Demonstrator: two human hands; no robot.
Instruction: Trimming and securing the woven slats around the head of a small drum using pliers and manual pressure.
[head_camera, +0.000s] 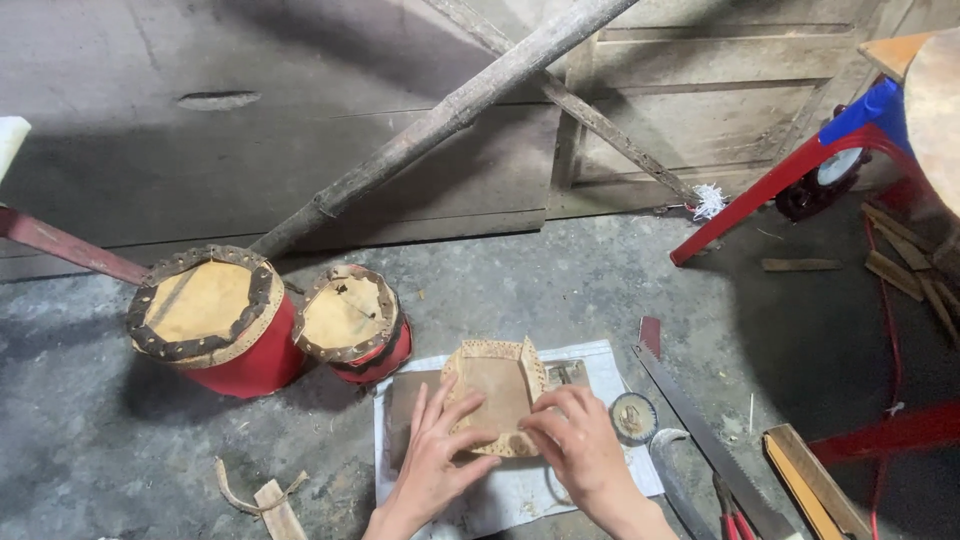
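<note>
A tan hide piece (497, 385) with folded, dotted edges lies on a brown board over white paper (600, 372) on the concrete floor. My left hand (437, 455) presses flat on its lower left edge with fingers spread. My right hand (578, 440) pinches the hide's lower right edge. Two small red drums stand to the left: a larger one (213, 317) and a smaller one (351, 322), both with tan skin tops and dark studded rims.
A small round tin (633, 416) sits by my right hand. A saw blade (700, 430), a curved knife (672, 470), red-handled pliers (733, 515) and a wooden block (805, 480) lie to the right. Long poles lean against the wall. Red frame legs stand at the right.
</note>
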